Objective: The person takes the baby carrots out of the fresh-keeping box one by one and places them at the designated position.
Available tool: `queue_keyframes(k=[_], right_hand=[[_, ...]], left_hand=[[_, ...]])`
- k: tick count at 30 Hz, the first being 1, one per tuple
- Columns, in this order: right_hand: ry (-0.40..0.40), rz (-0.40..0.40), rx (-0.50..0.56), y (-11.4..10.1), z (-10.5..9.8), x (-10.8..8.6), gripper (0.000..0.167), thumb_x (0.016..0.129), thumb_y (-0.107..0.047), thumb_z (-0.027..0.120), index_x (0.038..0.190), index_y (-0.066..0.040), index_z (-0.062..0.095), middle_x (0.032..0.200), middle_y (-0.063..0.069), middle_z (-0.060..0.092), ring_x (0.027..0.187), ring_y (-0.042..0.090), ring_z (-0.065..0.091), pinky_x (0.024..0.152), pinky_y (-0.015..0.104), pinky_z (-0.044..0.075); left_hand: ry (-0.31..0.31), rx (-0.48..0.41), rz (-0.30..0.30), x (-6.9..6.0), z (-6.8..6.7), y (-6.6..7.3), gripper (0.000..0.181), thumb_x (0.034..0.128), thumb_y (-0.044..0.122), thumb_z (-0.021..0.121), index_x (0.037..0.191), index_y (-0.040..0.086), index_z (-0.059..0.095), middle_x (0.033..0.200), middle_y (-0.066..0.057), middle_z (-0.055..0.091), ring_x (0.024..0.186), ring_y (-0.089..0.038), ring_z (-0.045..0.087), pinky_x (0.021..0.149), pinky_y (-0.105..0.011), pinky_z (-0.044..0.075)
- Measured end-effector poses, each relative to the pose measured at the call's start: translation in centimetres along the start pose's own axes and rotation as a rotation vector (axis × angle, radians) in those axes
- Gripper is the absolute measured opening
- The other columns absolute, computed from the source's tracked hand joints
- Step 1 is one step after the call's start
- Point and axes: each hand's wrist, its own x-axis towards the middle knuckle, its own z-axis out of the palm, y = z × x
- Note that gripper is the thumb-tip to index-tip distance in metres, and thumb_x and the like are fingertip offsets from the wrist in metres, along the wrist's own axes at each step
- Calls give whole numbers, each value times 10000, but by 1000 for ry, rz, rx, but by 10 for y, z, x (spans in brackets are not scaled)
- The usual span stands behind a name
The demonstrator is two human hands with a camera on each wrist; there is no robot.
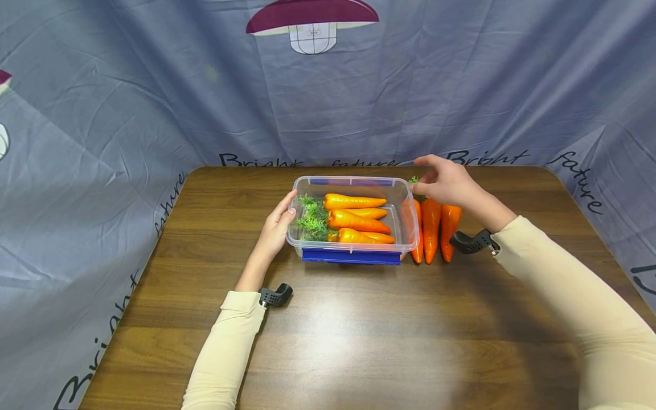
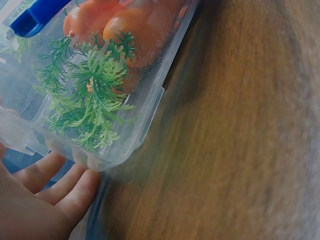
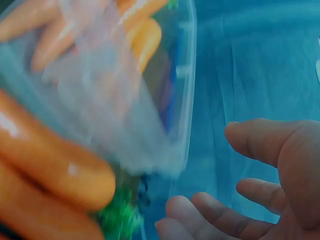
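Note:
A clear plastic box [image 1: 352,247] with blue clips holds several light-orange carrots [image 1: 359,221], their green tops [image 2: 95,95] toward its left end. The left hand [image 1: 275,228] touches the outside of that end; its fingers lie fairly straight against the wall in the left wrist view. Beside the box's right end lie three darker orange carrots [image 1: 431,230], tips toward the front, one partly seen behind the box. The right hand [image 1: 448,181] is above their leafy ends near the box's back right corner, fingers apart and slightly bent, with nothing held in the right wrist view [image 3: 270,195].
The brown wooden table [image 1: 328,330] extends in front of and to both sides of the box. A printed blue-grey curtain [image 1: 205,85] rises behind the table's back edge and along its sides. Black wrist mounts [image 1: 277,295] are on both sleeves.

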Motion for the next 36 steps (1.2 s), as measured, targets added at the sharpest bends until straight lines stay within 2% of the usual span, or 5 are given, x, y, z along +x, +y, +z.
queue_keyframes(k=[10, 17, 26, 31, 36], right_hand=[[-62, -122, -25, -45, 33, 11, 613, 933, -296, 719, 1474, -111, 498, 1128, 181, 722, 932, 305, 694, 784, 438, 568], [-159, -152, -10, -65, 55, 16, 603, 936, -282, 705, 1473, -99, 501, 1281, 235, 666, 1106, 358, 667, 889, 487, 576], [-237, -211, -50, -70, 79, 21, 580, 946, -299, 702, 1455, -83, 528, 1250, 208, 684, 1110, 344, 650, 886, 461, 549], [-274, -244, -39, -71, 86, 19, 554, 951, -283, 706, 1448, -102, 539, 1282, 209, 687, 1189, 361, 646, 1010, 505, 537], [-328, -330, -26, -72, 91, 19, 536, 958, -156, 691, 1465, -100, 527, 1367, 220, 644, 1233, 390, 631, 1079, 539, 509]], left_hand=[[8, -14, -8, 1, -2, -1, 499, 1093, 150, 405, 1587, 90, 355, 1676, -125, 310, 1571, -309, 247, 1298, -503, 214], [8, -8, -8, 1, -3, -1, 500, 1092, 156, 408, 1586, 98, 359, 1674, -119, 316, 1567, -309, 259, 1298, -499, 219], [4, -14, -2, 2, -2, -2, 497, 1093, 144, 400, 1584, 87, 357, 1673, -126, 315, 1569, -315, 252, 1298, -499, 218], [0, -10, -7, 2, -1, -3, 497, 1095, 142, 393, 1586, 84, 352, 1675, -130, 308, 1571, -318, 244, 1300, -499, 213], [5, -7, -4, 1, 0, -2, 496, 1092, 139, 399, 1583, 80, 357, 1674, -125, 314, 1569, -322, 249, 1300, -502, 209]])
